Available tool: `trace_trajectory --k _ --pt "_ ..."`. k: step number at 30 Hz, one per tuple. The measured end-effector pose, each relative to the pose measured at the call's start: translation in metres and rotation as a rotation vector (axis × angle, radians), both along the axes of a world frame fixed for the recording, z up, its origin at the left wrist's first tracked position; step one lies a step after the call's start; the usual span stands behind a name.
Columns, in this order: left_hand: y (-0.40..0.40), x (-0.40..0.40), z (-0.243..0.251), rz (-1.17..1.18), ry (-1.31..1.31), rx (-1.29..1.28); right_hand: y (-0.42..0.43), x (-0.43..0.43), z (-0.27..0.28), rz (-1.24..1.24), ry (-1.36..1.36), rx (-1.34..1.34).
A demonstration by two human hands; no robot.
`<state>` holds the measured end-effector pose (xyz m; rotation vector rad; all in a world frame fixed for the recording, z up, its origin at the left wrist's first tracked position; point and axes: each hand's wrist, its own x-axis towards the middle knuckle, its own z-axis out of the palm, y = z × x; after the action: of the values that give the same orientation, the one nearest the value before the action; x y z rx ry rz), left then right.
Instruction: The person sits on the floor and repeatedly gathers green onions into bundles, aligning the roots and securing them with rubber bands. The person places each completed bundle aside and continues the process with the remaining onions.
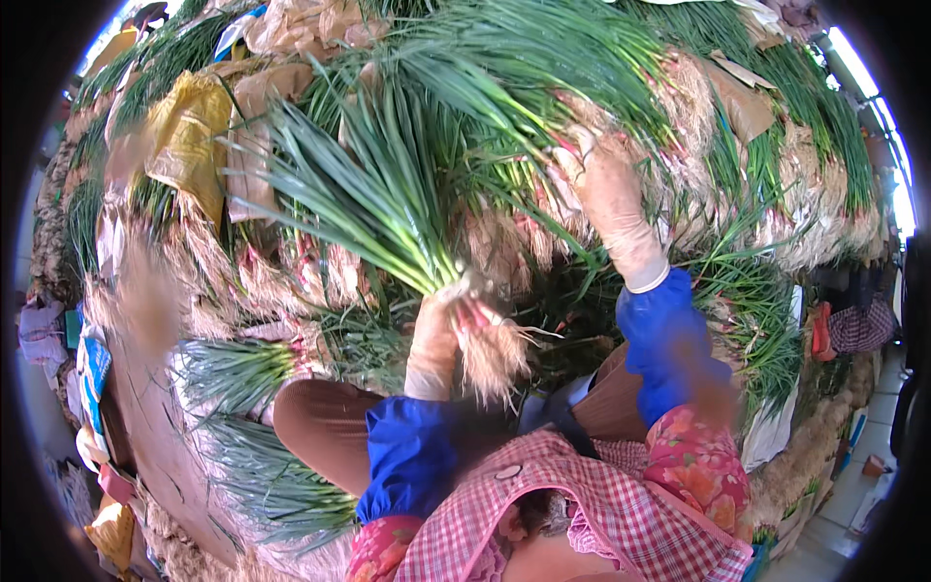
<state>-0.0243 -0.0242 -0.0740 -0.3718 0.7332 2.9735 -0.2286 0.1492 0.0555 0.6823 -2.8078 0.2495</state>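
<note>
My left hand (435, 342), in a soiled pale glove, grips a bunch of green onions (407, 233) near its pinkish bases. The leaves fan up and to the left, and the fibrous roots (491, 356) hang to the right of the glove. Farther up and to the right, my right hand (607, 189), gloved the same way, has its fingers at the reddish stem bases of other green onions (494, 98) on the pile. Those leaves spread up and left. Whether the right fingers are closed on stems cannot be made out. Blue sleeve covers reach over both forearms.
Rows of green onions (822, 116) with matted roots surround me. Smaller bunches (284, 473) lie on pale sacking at lower left. A yellow woven sack (190, 138) rests on the pile at upper left. Loose leaves lie in front of my bent legs.
</note>
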Motion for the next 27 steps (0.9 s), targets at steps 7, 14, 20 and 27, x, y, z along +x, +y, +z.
trace_trajectory --k 7,14,20,27 --pt "0.028 -0.002 0.030 -0.019 -0.211 -0.204 -0.008 0.139 -0.016 0.235 -0.536 -0.269" --pt "0.035 0.005 0.035 -0.017 -0.294 -0.488 -0.027 0.115 -0.105 -0.028 -0.747 -0.643" --pt "0.037 0.006 0.035 0.031 -0.386 -0.563 -0.019 0.107 -0.123 -0.229 -0.922 -1.341" --pt "0.007 0.012 0.034 -0.141 -0.234 -0.533 0.008 0.092 -0.092 0.411 -0.828 -0.413"
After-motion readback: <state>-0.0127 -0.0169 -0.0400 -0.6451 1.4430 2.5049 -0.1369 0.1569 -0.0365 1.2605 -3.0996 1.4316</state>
